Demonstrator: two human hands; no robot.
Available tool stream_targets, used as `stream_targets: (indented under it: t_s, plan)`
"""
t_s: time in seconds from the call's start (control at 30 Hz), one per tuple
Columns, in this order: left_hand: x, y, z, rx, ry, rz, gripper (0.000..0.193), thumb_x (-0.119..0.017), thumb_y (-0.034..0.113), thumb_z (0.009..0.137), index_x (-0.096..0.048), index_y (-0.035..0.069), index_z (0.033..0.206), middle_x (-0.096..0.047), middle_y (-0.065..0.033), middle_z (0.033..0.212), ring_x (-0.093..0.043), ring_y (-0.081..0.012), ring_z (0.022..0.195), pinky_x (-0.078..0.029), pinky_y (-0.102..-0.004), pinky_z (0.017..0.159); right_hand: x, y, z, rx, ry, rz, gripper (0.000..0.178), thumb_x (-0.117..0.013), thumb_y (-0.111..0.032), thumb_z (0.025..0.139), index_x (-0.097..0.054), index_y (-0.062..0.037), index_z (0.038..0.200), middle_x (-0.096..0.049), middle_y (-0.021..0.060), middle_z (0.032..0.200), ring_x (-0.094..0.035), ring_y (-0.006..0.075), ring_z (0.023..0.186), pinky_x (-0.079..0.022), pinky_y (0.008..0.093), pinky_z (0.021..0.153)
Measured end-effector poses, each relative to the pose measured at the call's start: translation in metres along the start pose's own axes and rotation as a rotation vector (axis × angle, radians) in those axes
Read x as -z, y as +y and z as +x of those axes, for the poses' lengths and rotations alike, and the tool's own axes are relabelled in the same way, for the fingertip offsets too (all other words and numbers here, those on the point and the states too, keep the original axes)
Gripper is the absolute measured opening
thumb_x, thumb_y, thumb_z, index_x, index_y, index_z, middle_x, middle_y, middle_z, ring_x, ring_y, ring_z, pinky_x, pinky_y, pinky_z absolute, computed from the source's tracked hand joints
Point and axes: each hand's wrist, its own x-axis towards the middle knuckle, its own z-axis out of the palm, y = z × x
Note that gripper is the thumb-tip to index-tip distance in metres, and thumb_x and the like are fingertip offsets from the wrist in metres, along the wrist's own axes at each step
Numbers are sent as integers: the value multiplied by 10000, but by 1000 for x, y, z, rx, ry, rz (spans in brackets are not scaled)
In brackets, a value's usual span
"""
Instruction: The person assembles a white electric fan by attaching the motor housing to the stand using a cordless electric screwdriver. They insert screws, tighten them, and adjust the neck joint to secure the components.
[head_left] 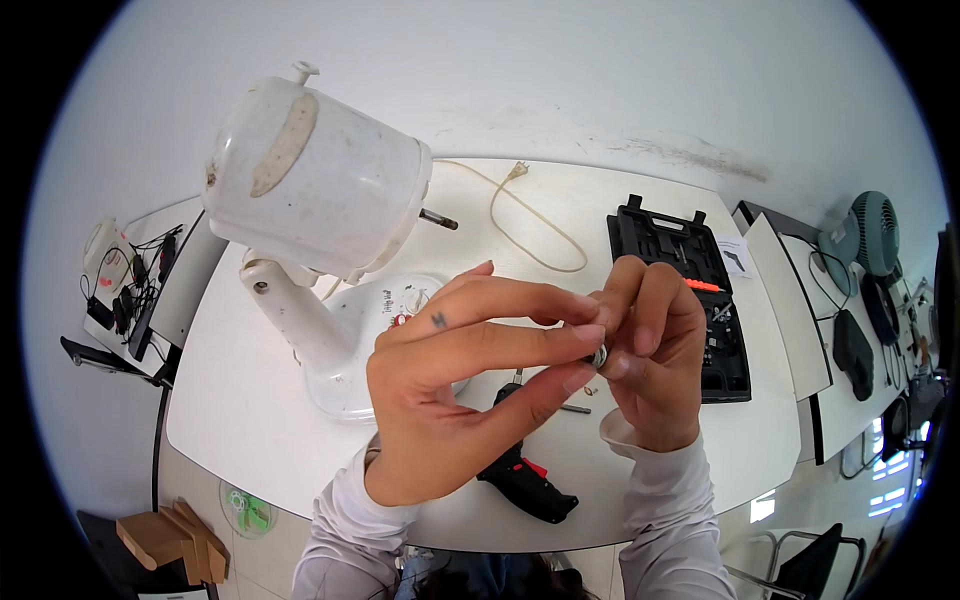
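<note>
Over the middle of the table, my left hand point(450, 375) and my right hand point(662, 350) meet at the fingertips. Both pinch a small round metal part point(599, 355), mostly covered by the fingers, so its exact kind is unclear. Below them lies a black cordless screwdriver point(528, 488) with a red trigger, partly hidden by my left hand. To the left stands a white electric fan point(320, 180) without blades or guard, its bare metal shaft point(440, 219) pointing right. The fan's base point(340, 385) is partly behind my left hand.
An open black tool case point(665, 235) with an orange-handled tool lies to the right. The fan's pale cord and plug point(517, 171) curve across the white table point(240, 410). Small metal bits point(588, 392) rest near the screwdriver. Side tables hold cables point(130, 295) and a grey-green fan point(874, 235).
</note>
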Motion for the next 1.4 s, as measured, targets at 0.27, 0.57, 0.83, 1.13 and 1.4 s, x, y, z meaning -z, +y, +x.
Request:
stream_targets:
  t_s: [0.27,0.57,0.83,1.13,1.4]
  plan:
    - [-3,6,1,91,20,-80,222,-724,8,616,-702,66,829,-669,-161,916,-627,-253,908,-360,-453,973,-2,1,-2,88,13,-19,268,-660,161,699,-502,-47,761,-575,120,912,-621,172,887,-563,271,764]
    - [-1,-1,2,72,-34,-238,245,-709,-68,678,-693,58,888,-652,-90,974,-636,-189,824,-476,-301,752,0,0,-2,96,-27,-38,249,-655,155,708,-509,-42,748,-576,123,914,-624,180,892,-565,282,771]
    - [-4,1,0,47,-4,-269,266,-719,-81,659,-682,53,886,-634,-90,993,-615,-197,901,-485,-306,757,-3,6,-2,170,-81,-39,208,-612,134,761,-508,-47,763,-539,127,973,-597,190,945,-542,307,817]
    - [-2,5,-8,50,27,-145,240,-787,36,622,-660,76,822,-633,-128,966,-590,-230,927,-337,-488,1002,-6,10,-5,242,-115,-69,202,-579,153,768,-510,-37,757,-510,146,998,-591,227,983,-549,344,844]
    - [-2,6,-8,-13,42,-64,261,-796,37,600,-661,89,817,-649,-93,952,-595,-225,899,-327,-518,994,-8,6,-7,300,-103,-130,219,-596,158,758,-522,-47,736,-510,141,1002,-601,252,983,-552,351,841]
